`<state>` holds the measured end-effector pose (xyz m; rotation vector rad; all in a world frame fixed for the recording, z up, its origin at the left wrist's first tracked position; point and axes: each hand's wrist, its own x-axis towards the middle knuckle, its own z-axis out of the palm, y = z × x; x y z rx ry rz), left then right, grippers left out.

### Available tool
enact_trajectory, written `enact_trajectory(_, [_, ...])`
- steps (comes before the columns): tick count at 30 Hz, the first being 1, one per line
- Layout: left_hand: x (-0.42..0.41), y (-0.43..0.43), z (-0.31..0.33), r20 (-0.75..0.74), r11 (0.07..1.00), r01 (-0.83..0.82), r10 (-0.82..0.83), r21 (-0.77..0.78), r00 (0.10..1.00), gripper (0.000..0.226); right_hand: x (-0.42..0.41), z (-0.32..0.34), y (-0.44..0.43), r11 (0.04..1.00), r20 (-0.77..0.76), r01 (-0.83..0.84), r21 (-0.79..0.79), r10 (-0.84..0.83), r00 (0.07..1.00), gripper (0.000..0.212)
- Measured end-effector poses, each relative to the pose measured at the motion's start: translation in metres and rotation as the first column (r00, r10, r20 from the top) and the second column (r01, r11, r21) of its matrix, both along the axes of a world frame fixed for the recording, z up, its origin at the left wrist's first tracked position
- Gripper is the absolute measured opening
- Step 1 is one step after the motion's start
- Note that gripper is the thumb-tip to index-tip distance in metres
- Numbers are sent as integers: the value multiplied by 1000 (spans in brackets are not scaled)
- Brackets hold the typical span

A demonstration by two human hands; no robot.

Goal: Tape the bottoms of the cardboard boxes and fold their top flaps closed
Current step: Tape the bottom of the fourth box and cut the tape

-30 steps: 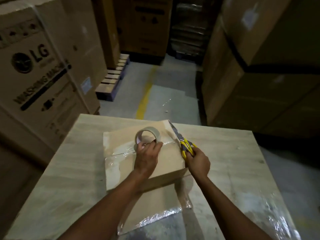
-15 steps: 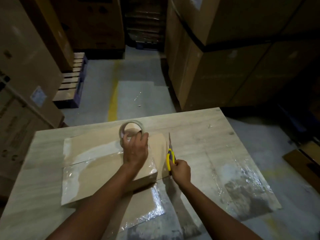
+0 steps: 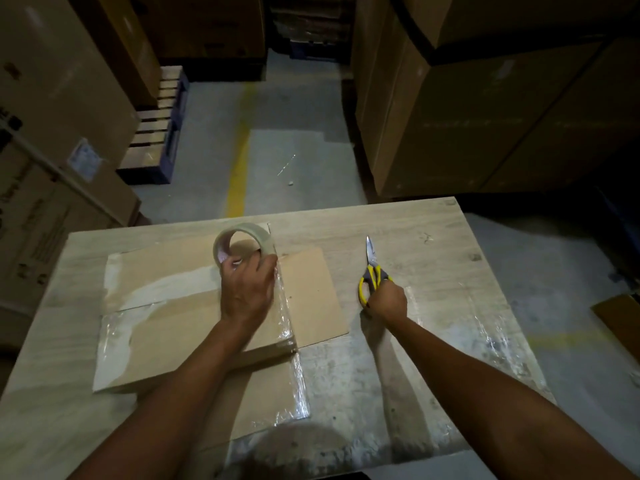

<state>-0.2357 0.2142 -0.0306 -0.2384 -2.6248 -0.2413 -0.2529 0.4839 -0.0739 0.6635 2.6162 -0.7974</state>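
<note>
A cardboard box (image 3: 180, 327) lies on the wooden table (image 3: 415, 237), its upper face crossed by shiny clear tape. One flap (image 3: 311, 292) sticks out flat to the right. My left hand (image 3: 247, 292) rests on the box and grips a roll of clear tape (image 3: 242, 242) standing upright at the box's far edge. My right hand (image 3: 388, 301) holds yellow-and-grey scissors (image 3: 372, 268) to the right of the box, blades closed and pointing away from me, low over the table.
Another piece of cardboard with tape (image 3: 273, 400) lies under the box near me. Tall stacked cartons (image 3: 485, 116) stand to the right and left (image 3: 52, 133). A wooden pallet (image 3: 156, 133) and a yellow floor line (image 3: 239, 168) lie beyond the table.
My right hand has carried the scissors away from the box's right edge out over the bare table. The left hand stays on the tape roll. The view has tilted down and right.
</note>
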Motion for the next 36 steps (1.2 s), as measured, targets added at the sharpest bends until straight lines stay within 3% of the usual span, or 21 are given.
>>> enact_trajectory(8, [2, 0, 2, 12, 999, -3, 2, 43, 1000, 11, -2, -1, -6, 997, 17, -74, -26, 74, 997, 25])
enact_trajectory(13, [3, -1, 6, 8, 997, 14, -15, 82, 1000, 13, 8, 35, -43, 978, -293, -185, -95, 150, 944, 32])
enact_trajectory(16, [4, -7, 15, -1, 985, 41, -41, 169, 999, 17, 23, 74, -99, 950, -541, -197, -244, 35, 840, 29])
enact_trajectory(18, [10, -21, 23, -27, 969, 65, -60, 236, 998, 18, 36, 88, -140, 925, -644, -271, -264, 40, 764, 26])
enact_trajectory(21, [22, -63, 34, -90, 937, 58, -28, 345, 996, 20, 60, 95, -199, 887, -709, -397, -235, 123, 695, 27])
enact_trajectory(27, [53, -174, 38, -94, 854, -158, 234, 495, 968, 27, 95, 86, -303, 764, -711, -622, -172, 340, 615, 26])
enact_trajectory(30, [74, -209, 33, 34, 686, -305, 379, 661, 925, 21, 105, 76, -348, 678, -707, -727, -112, 460, 538, 20])
enact_trajectory(33, [81, -233, 29, 262, 383, -435, 425, 815, 867, 13, 110, 56, -363, 581, -665, -809, 92, 640, 384, 12])
enact_trajectory(36, [79, -249, 28, 403, 99, -449, 301, 888, 864, 8, 108, 52, -363, 508, -537, -815, 278, 786, 307, 39])
